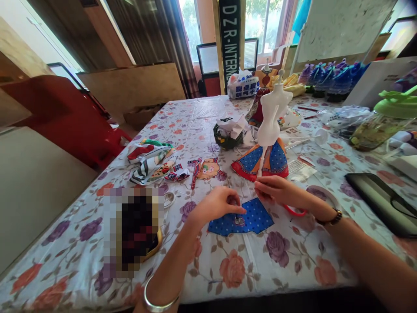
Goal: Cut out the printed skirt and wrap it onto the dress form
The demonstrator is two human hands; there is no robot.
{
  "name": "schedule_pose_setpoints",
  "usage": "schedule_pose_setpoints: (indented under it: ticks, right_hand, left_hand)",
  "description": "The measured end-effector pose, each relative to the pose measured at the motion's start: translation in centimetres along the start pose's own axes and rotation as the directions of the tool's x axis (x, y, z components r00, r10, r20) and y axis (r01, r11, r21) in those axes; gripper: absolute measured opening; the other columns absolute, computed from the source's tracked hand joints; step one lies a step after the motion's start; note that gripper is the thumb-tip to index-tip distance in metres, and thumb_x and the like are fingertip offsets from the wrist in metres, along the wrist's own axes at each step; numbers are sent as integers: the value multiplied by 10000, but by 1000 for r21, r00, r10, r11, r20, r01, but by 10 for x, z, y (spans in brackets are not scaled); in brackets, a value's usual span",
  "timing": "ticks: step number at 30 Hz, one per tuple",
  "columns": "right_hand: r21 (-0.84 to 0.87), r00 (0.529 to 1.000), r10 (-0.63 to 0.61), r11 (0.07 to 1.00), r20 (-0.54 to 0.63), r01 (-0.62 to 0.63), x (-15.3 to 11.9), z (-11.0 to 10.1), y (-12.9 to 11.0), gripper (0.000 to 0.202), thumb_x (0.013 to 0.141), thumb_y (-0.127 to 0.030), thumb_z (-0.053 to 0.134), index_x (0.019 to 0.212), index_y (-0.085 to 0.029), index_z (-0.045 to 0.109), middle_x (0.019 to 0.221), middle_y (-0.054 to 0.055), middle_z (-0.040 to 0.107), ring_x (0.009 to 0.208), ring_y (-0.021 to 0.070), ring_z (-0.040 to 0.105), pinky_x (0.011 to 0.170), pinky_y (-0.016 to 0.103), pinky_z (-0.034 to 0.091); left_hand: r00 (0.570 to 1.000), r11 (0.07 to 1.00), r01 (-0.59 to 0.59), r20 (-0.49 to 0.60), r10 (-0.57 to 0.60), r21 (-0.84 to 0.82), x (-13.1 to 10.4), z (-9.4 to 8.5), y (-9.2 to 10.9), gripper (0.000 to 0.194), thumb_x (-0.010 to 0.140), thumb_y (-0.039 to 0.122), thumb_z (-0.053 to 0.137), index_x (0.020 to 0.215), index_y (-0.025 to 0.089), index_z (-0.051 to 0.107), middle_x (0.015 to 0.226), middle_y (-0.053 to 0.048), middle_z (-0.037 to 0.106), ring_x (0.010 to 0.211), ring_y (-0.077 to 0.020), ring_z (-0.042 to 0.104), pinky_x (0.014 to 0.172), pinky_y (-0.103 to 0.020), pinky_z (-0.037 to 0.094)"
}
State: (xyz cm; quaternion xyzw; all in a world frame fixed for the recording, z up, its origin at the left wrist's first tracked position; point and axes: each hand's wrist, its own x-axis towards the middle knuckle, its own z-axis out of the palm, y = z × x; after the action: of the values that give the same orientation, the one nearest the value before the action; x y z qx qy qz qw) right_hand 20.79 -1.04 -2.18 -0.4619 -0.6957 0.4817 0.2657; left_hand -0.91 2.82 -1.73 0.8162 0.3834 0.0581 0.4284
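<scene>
My left hand (223,202) hovers at or just over the blue dotted fabric piece (256,217), its fingers loosely curled with a gap at the thumb; contact with the cloth is unclear. To the right, my right hand (282,193) pinches the lower end of a narrow whitish strip (262,161). Behind that strip lies a blue, orange and red skirt piece (243,163), spread below a white dress-form mannequin (275,113). Partly hidden under my right wrist are a red-handled tool (296,211) and a roll of tape (325,194).
A small patterned garment piece (208,168) and a heap of printed cloth (153,161) lie to the left. Nearby is a dark basket (230,137) of scraps. On the right are a black tablet-like object (381,202) and a green-lidded jar (381,126). A pixelated object sits front left.
</scene>
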Motion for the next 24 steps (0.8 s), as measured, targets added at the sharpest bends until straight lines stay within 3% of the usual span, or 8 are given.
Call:
schedule_pose_setpoints:
  ticks: [6, 14, 24]
  right_hand:
    - [-21, 996, -15, 1000, 92, 17, 0, 1, 2, 385, 906, -462, 325, 665, -187, 447, 597, -30, 476, 485, 86, 380, 463, 231, 312]
    - [-108, 991, -36, 993, 132, 50, -2, 1, 1, 383, 912, -445, 327, 639, -195, 426, 548, -50, 390, 484, 91, 366, 466, 241, 298]
    - [-272, 995, -80, 958, 57, 92, -1, 0, 1, 369, 909, -378, 360, 598, -189, 415, 556, -49, 399, 523, 93, 362, 493, 238, 300]
  left_hand:
    - [970, 998, -48, -236, 53, 27, 6, 1, 6, 223, 782, 343, 539, 829, 169, 669, 808, -26, 641, 713, -128, 533, 627, -216, 375]
    - [971, 995, -100, -220, 96, -4, 10, 9, 13, 241, 805, 346, 504, 795, 156, 653, 709, 6, 606, 616, -98, 458, 576, -206, 345]
    - [981, 996, -80, -180, 73, -33, 11, 10, 8, 267, 792, 391, 506, 794, 152, 625, 675, 7, 572, 608, -97, 462, 563, -213, 353]
